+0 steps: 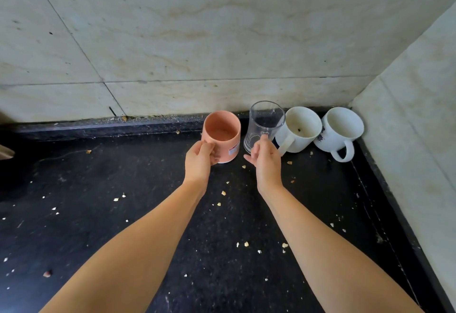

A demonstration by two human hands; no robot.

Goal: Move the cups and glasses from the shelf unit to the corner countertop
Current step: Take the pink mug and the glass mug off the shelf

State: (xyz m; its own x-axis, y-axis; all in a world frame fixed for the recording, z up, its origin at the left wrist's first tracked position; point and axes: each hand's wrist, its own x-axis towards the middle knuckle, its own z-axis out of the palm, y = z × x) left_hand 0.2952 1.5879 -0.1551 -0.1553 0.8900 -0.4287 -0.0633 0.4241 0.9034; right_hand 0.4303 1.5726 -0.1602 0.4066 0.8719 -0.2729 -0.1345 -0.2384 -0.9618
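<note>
2 hands busy: left hand (200, 157) gripping pink mug (221, 136), right hand (265, 157) pinching glass mug (265, 125) handle; could clink on crumby bench (123, 214).

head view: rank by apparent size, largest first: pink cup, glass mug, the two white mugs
1. White mug with the dark speck inside and white mug in the corner: look alike, no ranking between them.
2. Pink cup: slightly smaller.
3. Glass mug: narrowest, though about as tall as the pink cup.
</note>
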